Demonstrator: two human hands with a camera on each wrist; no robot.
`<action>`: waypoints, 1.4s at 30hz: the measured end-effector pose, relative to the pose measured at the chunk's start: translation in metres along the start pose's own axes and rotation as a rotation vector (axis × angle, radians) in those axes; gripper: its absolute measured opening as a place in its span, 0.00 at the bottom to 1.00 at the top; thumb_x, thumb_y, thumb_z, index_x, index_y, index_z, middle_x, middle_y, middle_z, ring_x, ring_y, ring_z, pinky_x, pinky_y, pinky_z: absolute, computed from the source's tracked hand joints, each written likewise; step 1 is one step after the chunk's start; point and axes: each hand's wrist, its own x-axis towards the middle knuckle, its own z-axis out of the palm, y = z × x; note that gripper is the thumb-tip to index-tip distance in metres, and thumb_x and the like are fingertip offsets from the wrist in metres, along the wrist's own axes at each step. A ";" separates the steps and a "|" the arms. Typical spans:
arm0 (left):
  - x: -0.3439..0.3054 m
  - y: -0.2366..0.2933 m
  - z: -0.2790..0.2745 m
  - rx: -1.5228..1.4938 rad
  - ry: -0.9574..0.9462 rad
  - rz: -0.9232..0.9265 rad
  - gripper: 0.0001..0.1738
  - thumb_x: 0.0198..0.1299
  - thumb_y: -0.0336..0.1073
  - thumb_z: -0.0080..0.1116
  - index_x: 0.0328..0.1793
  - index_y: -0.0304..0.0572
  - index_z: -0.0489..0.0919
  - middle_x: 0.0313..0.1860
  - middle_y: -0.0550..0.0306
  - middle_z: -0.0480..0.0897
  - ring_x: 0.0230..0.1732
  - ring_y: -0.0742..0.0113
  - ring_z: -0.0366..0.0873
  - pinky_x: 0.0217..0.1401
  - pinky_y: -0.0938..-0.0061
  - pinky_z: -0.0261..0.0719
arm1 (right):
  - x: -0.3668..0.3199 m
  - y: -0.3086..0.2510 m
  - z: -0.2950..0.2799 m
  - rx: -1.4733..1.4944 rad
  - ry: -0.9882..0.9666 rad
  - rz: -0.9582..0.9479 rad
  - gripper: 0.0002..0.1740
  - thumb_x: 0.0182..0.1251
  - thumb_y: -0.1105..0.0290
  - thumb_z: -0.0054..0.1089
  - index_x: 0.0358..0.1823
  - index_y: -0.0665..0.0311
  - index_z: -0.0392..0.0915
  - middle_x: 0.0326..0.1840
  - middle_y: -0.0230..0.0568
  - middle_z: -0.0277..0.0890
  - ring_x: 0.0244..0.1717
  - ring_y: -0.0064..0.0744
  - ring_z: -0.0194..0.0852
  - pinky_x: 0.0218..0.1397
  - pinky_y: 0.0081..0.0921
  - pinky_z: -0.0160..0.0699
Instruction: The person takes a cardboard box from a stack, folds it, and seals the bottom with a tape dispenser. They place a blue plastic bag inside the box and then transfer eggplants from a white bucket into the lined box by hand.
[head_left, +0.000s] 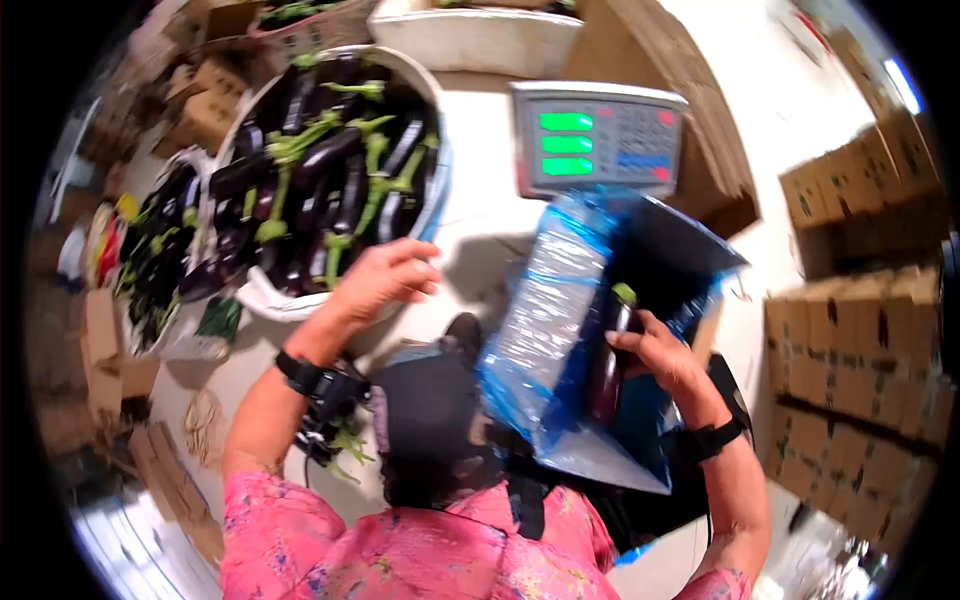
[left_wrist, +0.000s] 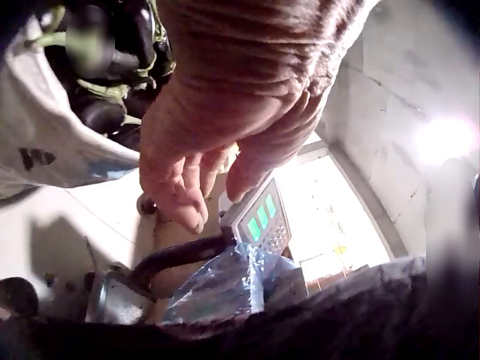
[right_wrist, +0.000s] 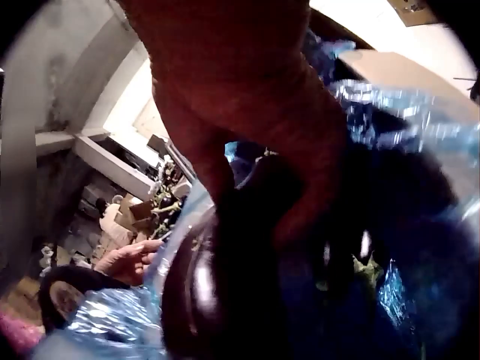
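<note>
Right hand (head_left: 662, 352) grips eggplant (head_left: 608, 362) inside blue bag (head_left: 560, 330), near scale (head_left: 597, 136). Left hand (head_left: 385, 280), fingers relaxed and empty, hovers by eggplant basin (head_left: 432, 120) on left.

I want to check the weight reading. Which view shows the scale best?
The head view: the scale faces the camera whole, green readouts and keypad visible, digits unreadable. The left wrist view shows it small and slanted past the left hand. The right wrist view does not plainly show it.
</note>
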 end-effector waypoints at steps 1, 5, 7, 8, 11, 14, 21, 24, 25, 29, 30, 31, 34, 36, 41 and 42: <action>-0.004 -0.012 -0.001 -0.012 0.001 -0.006 0.24 0.66 0.39 0.59 0.65 0.34 0.76 0.47 0.52 0.84 0.43 0.70 0.83 0.46 0.76 0.82 | 0.018 0.010 0.003 -0.039 -0.023 -0.015 0.31 0.62 0.63 0.68 0.62 0.68 0.65 0.50 0.48 0.76 0.47 0.44 0.82 0.49 0.42 0.86; -0.030 -0.023 -0.010 0.090 0.098 0.088 0.21 0.66 0.38 0.59 0.62 0.34 0.78 0.44 0.55 0.85 0.44 0.72 0.83 0.47 0.75 0.82 | 0.084 0.087 0.027 -0.256 0.131 -0.045 0.26 0.60 0.71 0.67 0.54 0.68 0.63 0.48 0.48 0.75 0.43 0.41 0.81 0.39 0.42 0.88; -0.034 -0.024 -0.027 0.186 0.223 0.198 0.19 0.66 0.38 0.59 0.59 0.33 0.80 0.44 0.58 0.85 0.44 0.72 0.82 0.48 0.73 0.81 | 0.101 0.108 0.033 -0.396 0.188 -0.066 0.34 0.56 0.61 0.71 0.52 0.71 0.58 0.34 0.59 0.81 0.34 0.46 0.85 0.37 0.35 0.84; -0.033 -0.019 -0.036 0.334 0.360 0.262 0.20 0.64 0.37 0.61 0.59 0.34 0.79 0.42 0.55 0.85 0.44 0.67 0.83 0.50 0.70 0.81 | 0.105 0.110 0.038 -0.425 0.185 -0.045 0.37 0.54 0.58 0.72 0.53 0.72 0.58 0.38 0.62 0.81 0.38 0.53 0.85 0.43 0.42 0.84; -0.014 -0.021 -0.072 0.729 0.681 0.416 0.22 0.57 0.37 0.65 0.57 0.39 0.80 0.45 0.45 0.81 0.47 0.50 0.81 0.53 0.63 0.79 | 0.110 0.118 0.055 -0.784 0.287 -0.106 0.42 0.53 0.55 0.73 0.58 0.73 0.57 0.46 0.70 0.79 0.49 0.69 0.79 0.55 0.54 0.78; 0.025 -0.051 -0.100 1.175 0.846 0.529 0.35 0.51 0.41 0.70 0.66 0.41 0.73 0.48 0.45 0.78 0.51 0.43 0.75 0.58 0.56 0.74 | 0.097 0.107 0.060 -0.774 0.300 -0.101 0.45 0.52 0.56 0.73 0.61 0.73 0.55 0.47 0.70 0.79 0.50 0.71 0.79 0.54 0.53 0.79; 0.036 -0.042 -0.118 0.766 0.749 0.206 0.36 0.54 0.41 0.69 0.67 0.32 0.72 0.50 0.41 0.82 0.47 0.49 0.82 0.52 0.61 0.80 | 0.103 0.118 0.050 -0.816 0.272 -0.171 0.36 0.57 0.59 0.67 0.58 0.75 0.60 0.43 0.69 0.80 0.48 0.68 0.80 0.51 0.51 0.80; -0.011 -0.022 -0.118 -0.661 0.346 0.132 0.30 0.69 0.43 0.55 0.69 0.26 0.68 0.50 0.42 0.83 0.40 0.64 0.82 0.39 0.78 0.81 | 0.113 0.131 0.032 -0.758 0.196 -0.279 0.32 0.58 0.59 0.65 0.54 0.76 0.62 0.41 0.68 0.80 0.47 0.66 0.80 0.50 0.51 0.80; -0.026 -0.022 -0.116 -0.767 0.249 0.160 0.27 0.71 0.43 0.50 0.67 0.27 0.70 0.51 0.39 0.83 0.40 0.64 0.83 0.37 0.78 0.83 | 0.120 0.140 0.025 -0.739 0.181 -0.305 0.32 0.58 0.59 0.65 0.54 0.76 0.63 0.41 0.68 0.80 0.47 0.66 0.80 0.50 0.51 0.80; -0.071 -0.020 -0.095 -0.950 0.023 0.205 0.31 0.73 0.49 0.42 0.68 0.26 0.69 0.48 0.37 0.83 0.34 0.64 0.82 0.29 0.79 0.81 | 0.115 0.126 0.025 -0.822 0.165 -0.270 0.25 0.61 0.57 0.62 0.48 0.73 0.72 0.40 0.68 0.80 0.47 0.69 0.79 0.50 0.52 0.79; -0.077 -0.019 -0.088 -0.943 -0.031 0.224 0.32 0.73 0.50 0.42 0.68 0.27 0.69 0.48 0.37 0.82 0.34 0.65 0.81 0.28 0.79 0.79 | 0.108 0.118 0.024 -0.886 0.167 -0.248 0.24 0.62 0.56 0.61 0.47 0.72 0.73 0.40 0.68 0.80 0.47 0.69 0.79 0.50 0.53 0.79; -0.081 -0.013 -0.078 -0.977 0.019 0.159 0.32 0.73 0.50 0.42 0.68 0.28 0.68 0.47 0.35 0.82 0.32 0.64 0.81 0.23 0.79 0.77 | 0.092 0.096 0.030 -0.964 0.165 -0.190 0.21 0.65 0.55 0.61 0.45 0.68 0.77 0.41 0.68 0.80 0.47 0.69 0.79 0.50 0.53 0.79; -0.082 -0.006 -0.065 -0.891 -0.092 0.154 0.32 0.72 0.52 0.42 0.68 0.28 0.69 0.45 0.35 0.83 0.29 0.63 0.81 0.20 0.78 0.76 | 0.058 0.057 0.032 -1.128 0.159 -0.164 0.21 0.66 0.54 0.62 0.43 0.67 0.78 0.42 0.68 0.80 0.47 0.68 0.80 0.49 0.53 0.80; -0.083 0.014 -0.051 -0.739 -0.085 0.073 0.31 0.71 0.50 0.47 0.67 0.26 0.69 0.40 0.38 0.84 0.22 0.67 0.78 0.17 0.80 0.74 | 0.026 0.025 0.032 -1.157 0.226 -0.274 0.20 0.62 0.54 0.68 0.40 0.66 0.77 0.40 0.62 0.81 0.44 0.64 0.82 0.45 0.53 0.80; -0.058 0.079 0.001 -0.122 -0.455 -0.035 0.33 0.64 0.52 0.57 0.61 0.26 0.73 0.32 0.48 0.82 0.16 0.75 0.74 0.15 0.84 0.70 | -0.082 -0.092 0.046 -0.863 0.290 -1.081 0.30 0.60 0.64 0.70 0.61 0.70 0.73 0.58 0.55 0.74 0.55 0.57 0.75 0.57 0.42 0.75; -0.052 0.097 0.022 -0.006 -0.540 -0.078 0.35 0.61 0.54 0.60 0.60 0.26 0.75 0.32 0.48 0.81 0.15 0.74 0.73 0.15 0.83 0.70 | -0.095 -0.108 0.050 -0.915 0.229 -1.205 0.36 0.59 0.65 0.70 0.67 0.70 0.67 0.61 0.57 0.72 0.57 0.58 0.73 0.60 0.44 0.74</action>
